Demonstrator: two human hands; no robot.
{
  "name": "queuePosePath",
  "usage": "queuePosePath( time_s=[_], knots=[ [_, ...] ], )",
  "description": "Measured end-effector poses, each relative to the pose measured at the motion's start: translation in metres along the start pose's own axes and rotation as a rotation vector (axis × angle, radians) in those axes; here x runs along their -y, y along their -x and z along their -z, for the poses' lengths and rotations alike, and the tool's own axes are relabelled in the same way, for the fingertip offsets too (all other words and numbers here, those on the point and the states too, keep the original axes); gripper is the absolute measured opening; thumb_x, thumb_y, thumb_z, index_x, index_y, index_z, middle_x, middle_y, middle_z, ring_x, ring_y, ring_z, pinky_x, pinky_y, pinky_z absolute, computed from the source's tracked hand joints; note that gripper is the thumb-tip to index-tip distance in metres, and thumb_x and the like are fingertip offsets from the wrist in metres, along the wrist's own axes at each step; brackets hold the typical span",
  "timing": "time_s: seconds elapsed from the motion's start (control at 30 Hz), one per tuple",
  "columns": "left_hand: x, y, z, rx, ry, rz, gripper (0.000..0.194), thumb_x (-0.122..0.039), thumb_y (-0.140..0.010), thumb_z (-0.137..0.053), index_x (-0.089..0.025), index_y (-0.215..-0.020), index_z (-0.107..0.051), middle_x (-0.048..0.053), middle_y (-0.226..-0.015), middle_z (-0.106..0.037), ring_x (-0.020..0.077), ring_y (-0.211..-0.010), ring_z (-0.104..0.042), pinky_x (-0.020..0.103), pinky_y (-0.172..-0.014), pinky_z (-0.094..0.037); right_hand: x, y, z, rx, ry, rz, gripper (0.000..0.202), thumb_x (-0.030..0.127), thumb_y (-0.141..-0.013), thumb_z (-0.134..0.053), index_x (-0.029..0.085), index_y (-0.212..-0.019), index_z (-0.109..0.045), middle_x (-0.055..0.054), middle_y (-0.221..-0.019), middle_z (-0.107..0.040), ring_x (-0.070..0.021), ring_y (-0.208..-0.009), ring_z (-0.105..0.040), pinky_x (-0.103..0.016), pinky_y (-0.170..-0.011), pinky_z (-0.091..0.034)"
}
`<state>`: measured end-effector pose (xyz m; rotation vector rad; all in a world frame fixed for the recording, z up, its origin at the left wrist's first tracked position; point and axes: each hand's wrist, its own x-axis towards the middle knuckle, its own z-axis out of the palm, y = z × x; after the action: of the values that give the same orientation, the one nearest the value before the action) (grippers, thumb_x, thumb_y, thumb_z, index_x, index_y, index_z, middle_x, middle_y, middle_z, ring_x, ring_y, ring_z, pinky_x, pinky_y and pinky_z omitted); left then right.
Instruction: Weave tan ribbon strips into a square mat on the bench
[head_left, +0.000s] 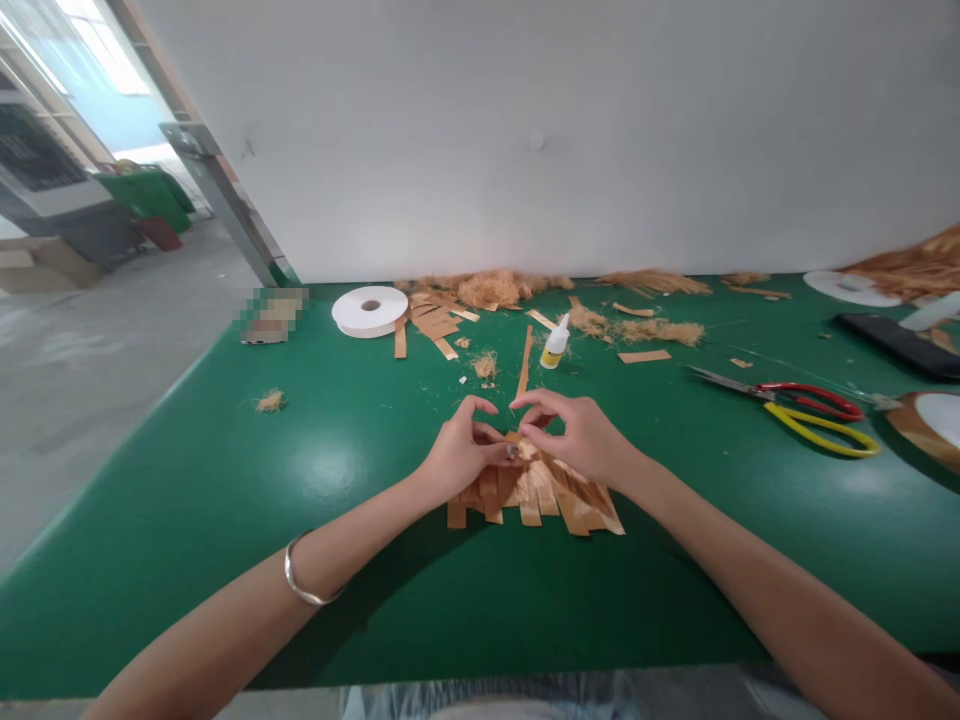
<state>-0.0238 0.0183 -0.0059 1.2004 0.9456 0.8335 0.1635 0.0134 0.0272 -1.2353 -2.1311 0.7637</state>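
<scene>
A fringed piece of flat tan strips [531, 495], gathered at its top and fanned out below, lies on the green table in front of me. My left hand [469, 452] pinches its gathered top between thumb and fingers; a ring-like glint shows by the thumb tip. Over the top right of the same piece, my right hand [576, 436] has its fingers curled and closed. Whatever sits between those fingertips is too small to make out. Just beyond the hands are a single tan strip [525, 360] and a small white glue bottle [555, 343] with a yellow label, standing upright.
Yellow-and-red-handled scissors [799, 408] lie right, near a dark phone-like object [896, 343]. A white tape roll [370, 311] sits back left beside loose strips [433, 318]. Fibre tufts [502, 288] line the white wall [540, 150]. The green table's [225, 500] left edge borders the floor.
</scene>
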Motion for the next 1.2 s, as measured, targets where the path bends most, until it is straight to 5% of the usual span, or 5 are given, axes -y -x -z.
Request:
queuePosePath(
  time_s=[0.27,0.57,0.67,0.93,1.2],
  knots=[
    [0.004,0.001,0.000,0.011,-0.038,-0.019,0.039,-0.010,-0.071,-0.071,-0.021,-0.093,-0.041,-0.003,-0.066,-0.067,0.0155,-0.066,-0.070,0.028,-0.066,-0.056,-0.003,0.001,0.007,-0.103,-0.093,-0.020,0.020,0.031,-0.085,-0.054,0.024,-0.103,-0.058,-0.003,-0.081,-0.068,-0.0183,-0.078,-0.064,-0.033,-0.072,-0.050],
    [0.004,0.001,0.001,0.067,-0.019,0.003,0.030,-0.016,-0.074,-0.072,-0.018,-0.088,-0.046,0.001,-0.069,-0.069,0.0157,-0.069,-0.070,0.028,-0.068,-0.055,-0.005,-0.005,0.005,-0.128,-0.839,-0.157,0.014,0.030,-0.082,-0.057,0.023,-0.086,-0.046,0.005,-0.072,-0.051,-0.0078,-0.051,-0.051,-0.029,-0.058,-0.044],
    [0.004,0.001,0.001,0.077,-0.015,-0.005,0.029,-0.016,-0.074,-0.072,-0.018,-0.088,-0.047,0.001,-0.070,-0.070,0.0144,-0.068,-0.069,0.025,-0.065,-0.054,-0.004,-0.002,0.010,-0.169,-0.571,-0.091,0.005,0.027,-0.084,-0.049,0.022,-0.085,-0.048,0.004,-0.071,-0.048,-0.0060,-0.045,-0.035,-0.026,-0.048,-0.032],
    [0.004,0.003,0.002,0.074,-0.127,-0.045,0.026,-0.020,-0.076,-0.069,-0.019,-0.088,-0.046,0.000,-0.071,-0.070,0.0140,-0.066,-0.069,0.024,-0.063,-0.053,-0.008,0.003,0.023,-0.081,0.891,0.232,0.021,0.020,-0.085,-0.050,0.017,-0.082,-0.070,-0.006,-0.052,-0.055,-0.0212,-0.069,-0.050,-0.031,-0.056,-0.027],
    [0.000,0.008,0.000,0.064,-0.283,-0.066,0.023,-0.021,-0.078,-0.067,-0.020,-0.090,-0.047,0.001,-0.077,-0.071,0.0167,-0.074,-0.071,0.024,-0.062,-0.053,-0.023,0.000,0.029,-0.200,1.107,0.279,0.030,0.017,-0.087,-0.044,0.016,-0.102,-0.070,-0.010,-0.103,-0.071,-0.0264,-0.106,-0.056,-0.036,-0.067,-0.033]
  ],
)
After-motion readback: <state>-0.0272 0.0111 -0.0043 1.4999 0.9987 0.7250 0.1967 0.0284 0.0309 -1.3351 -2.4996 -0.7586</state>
